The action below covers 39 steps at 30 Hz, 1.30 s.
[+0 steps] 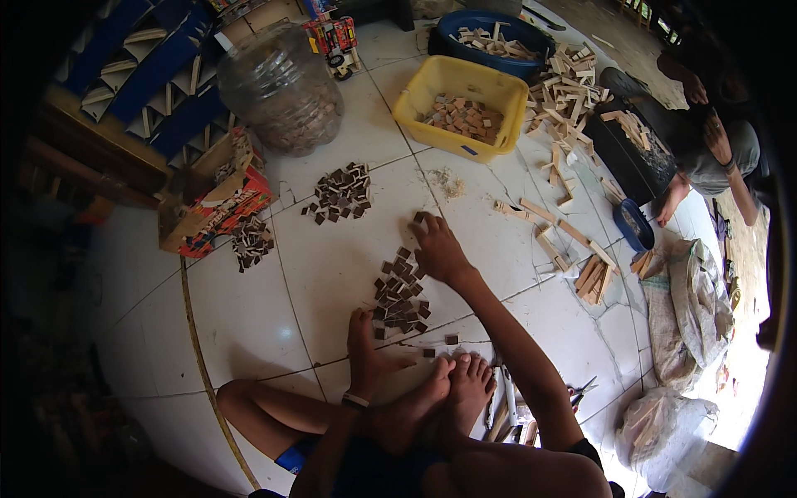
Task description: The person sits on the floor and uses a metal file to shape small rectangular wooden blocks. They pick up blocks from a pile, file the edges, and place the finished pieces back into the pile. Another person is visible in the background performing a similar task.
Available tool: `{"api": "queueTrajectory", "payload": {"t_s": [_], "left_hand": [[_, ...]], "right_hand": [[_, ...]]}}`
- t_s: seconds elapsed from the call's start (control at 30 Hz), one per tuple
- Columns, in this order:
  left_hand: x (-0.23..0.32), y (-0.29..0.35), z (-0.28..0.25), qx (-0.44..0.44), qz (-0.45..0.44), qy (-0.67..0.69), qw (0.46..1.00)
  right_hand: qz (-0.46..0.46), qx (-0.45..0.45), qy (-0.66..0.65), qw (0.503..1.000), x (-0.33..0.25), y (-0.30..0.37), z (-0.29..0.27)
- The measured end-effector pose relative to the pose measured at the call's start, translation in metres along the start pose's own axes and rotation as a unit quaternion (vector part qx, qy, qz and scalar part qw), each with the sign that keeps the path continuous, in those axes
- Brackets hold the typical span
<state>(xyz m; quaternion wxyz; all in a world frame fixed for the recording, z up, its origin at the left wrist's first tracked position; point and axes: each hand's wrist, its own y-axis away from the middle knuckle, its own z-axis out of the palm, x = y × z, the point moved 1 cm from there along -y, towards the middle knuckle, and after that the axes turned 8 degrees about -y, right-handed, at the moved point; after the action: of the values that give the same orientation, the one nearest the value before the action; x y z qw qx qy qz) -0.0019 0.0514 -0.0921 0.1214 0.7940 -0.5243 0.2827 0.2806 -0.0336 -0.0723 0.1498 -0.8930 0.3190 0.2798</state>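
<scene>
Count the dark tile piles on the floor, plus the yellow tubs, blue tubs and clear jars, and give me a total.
Dark tile piles: 3
Yellow tub: 1
Blue tubs: 2
Clear jar: 1
Total: 7

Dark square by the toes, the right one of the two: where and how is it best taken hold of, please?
Probably by its left and right edges, fingertips coming from above and the far side: the dark square seems to lie flat on the tiled floor, and the toes crowd its near side.
</scene>
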Motion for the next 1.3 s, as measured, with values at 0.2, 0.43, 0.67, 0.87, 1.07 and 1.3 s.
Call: {"api": "queueTrajectory", "payload": {"t_s": [0.2,0.43,0.67,0.87,1.07,1.3], "left_hand": [[0.012,-0.005,0.006,-0.027,0.028,-0.059,0.997],[0.009,-0.015,0.013,0.000,0.029,0.008,1.000],[-0.014,-0.044,-0.020,-0.112,0.108,-0.055,0.986],[0.000,-0.053,0.004,-0.132,0.119,-0.088,0.980],[0.009,-0.040,0.017,-0.066,0.066,-0.025,0.995],[0.010,-0.016,0.006,-0.049,0.027,-0.089,0.994]], "right_hand": [[-0.007,-0.107,-0.088,0.990,-0.040,0.072,0.001],[0.081,-0.019,-0.253,0.964,-0.025,0.102,-0.068],[0.173,-0.124,-0.079,0.974,-0.021,0.163,-0.073],[0.115,-0.070,-0.174,0.975,-0.034,0.156,-0.015],[0.088,0.019,-0.251,0.964,-0.033,0.136,-0.016],[0.039,0.111,-0.149,0.982,-0.022,0.100,-0.020]]}}
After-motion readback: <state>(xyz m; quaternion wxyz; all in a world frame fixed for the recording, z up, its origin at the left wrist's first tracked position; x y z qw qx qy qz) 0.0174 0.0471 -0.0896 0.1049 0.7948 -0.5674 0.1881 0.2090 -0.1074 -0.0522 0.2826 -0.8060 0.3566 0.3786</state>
